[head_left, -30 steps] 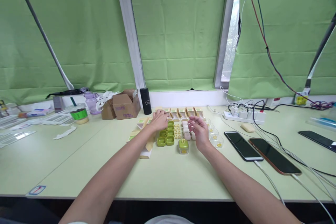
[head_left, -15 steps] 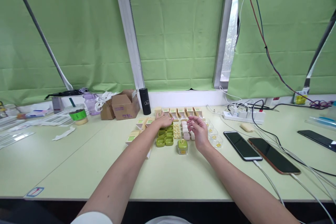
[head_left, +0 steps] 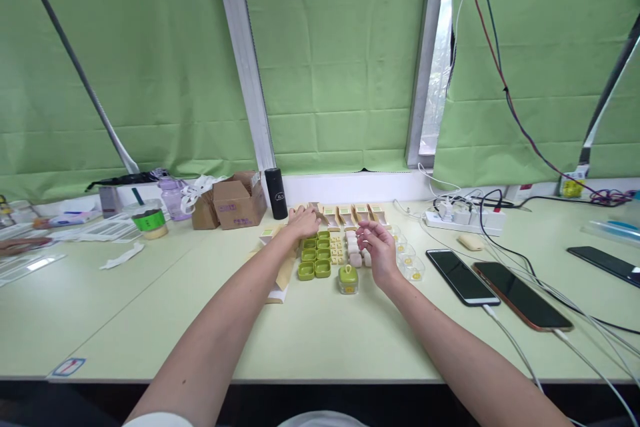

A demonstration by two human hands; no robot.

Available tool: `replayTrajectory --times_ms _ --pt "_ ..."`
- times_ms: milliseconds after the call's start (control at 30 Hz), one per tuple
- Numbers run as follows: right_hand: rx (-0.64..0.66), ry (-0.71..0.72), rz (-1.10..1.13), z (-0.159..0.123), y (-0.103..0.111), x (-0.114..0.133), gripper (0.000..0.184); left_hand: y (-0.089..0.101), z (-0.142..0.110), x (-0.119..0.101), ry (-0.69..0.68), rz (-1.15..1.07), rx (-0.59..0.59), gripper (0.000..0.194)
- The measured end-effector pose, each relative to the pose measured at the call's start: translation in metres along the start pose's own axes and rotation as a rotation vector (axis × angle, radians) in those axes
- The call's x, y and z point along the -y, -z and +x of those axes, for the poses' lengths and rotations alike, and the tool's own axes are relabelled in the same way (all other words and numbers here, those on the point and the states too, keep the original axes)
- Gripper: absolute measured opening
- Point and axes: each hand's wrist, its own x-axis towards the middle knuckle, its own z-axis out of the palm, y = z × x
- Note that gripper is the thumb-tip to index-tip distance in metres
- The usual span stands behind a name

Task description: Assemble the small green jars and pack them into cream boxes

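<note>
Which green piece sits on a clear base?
The looped lid, frontmost of the green pieces, atop its clear base. The other green pieces sit in two columns, hollow side up.

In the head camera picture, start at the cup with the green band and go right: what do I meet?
Green-banded cup, printed cardboard box, black cylinder, left hand, green-lidded jar, right hand, white-edged phone, brown-edged phone, black phone.

Green curtains [head_left: 335, 60] are hanging behind the table [head_left: 345, 340]. A black cylinder [head_left: 277, 195] is standing just beside a cardboard box [head_left: 241, 204], while a purple bottle [head_left: 173, 199] and a green-banded cup [head_left: 149, 219] are sitting farther left. Two cabled phones [head_left: 463, 277] are lying near a white power strip [head_left: 470, 219].
</note>
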Motion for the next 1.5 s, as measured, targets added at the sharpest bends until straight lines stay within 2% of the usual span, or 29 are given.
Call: replayTrajectory --times_ms 233,367,467,667,867,1033,1100,1233,1333,1400,1500 --pt "0.005 0.011 -0.02 0.0 -0.001 0.001 0.028 0.019 -0.033 -0.008 -0.046 0.038 -0.17 0.047" --pt "0.051 0.015 -0.086 0.003 -0.002 0.0 0.029 0.022 -0.069 -0.02 -0.126 0.104 -0.33 0.052" --pt "0.081 -0.033 -0.147 0.006 -0.003 -0.002 0.037 0.019 -0.104 -0.03 -0.179 0.13 -0.42 0.054" --pt "0.128 -0.195 -0.313 0.011 -0.003 0.0 0.06 0.009 -0.169 -0.043 -0.308 0.257 -0.48 0.054" --pt "0.194 -0.256 -0.325 0.011 -0.004 0.014 0.065 0.004 -0.203 -0.043 -0.477 0.414 -0.479 0.038" --pt "0.218 -0.21 -0.226 0.012 -0.003 0.013 0.06 -0.001 -0.214 -0.04 -0.583 0.374 -0.429 0.027" --pt "0.233 -0.185 -0.211 0.012 -0.002 0.009 0.056 -0.002 -0.215 -0.038 -0.598 0.315 -0.434 0.029" --pt "0.24 -0.108 -0.162 0.009 -0.005 0.006 0.054 0.001 -0.207 -0.039 -0.603 0.061 -0.544 0.035" --pt "0.288 -0.044 -0.097 0.005 -0.009 0.005 0.055 0.005 -0.19 -0.045 -0.439 -0.226 -0.628 0.027" --pt "0.303 -0.001 -0.117 0.004 -0.01 0.003 0.056 0.006 -0.175 -0.049 -0.314 -0.416 -0.634 0.035" --pt "0.311 0.065 -0.208 0.003 -0.009 0.0 0.053 0.005 -0.15 -0.054 -0.165 -0.644 -0.546 0.053"
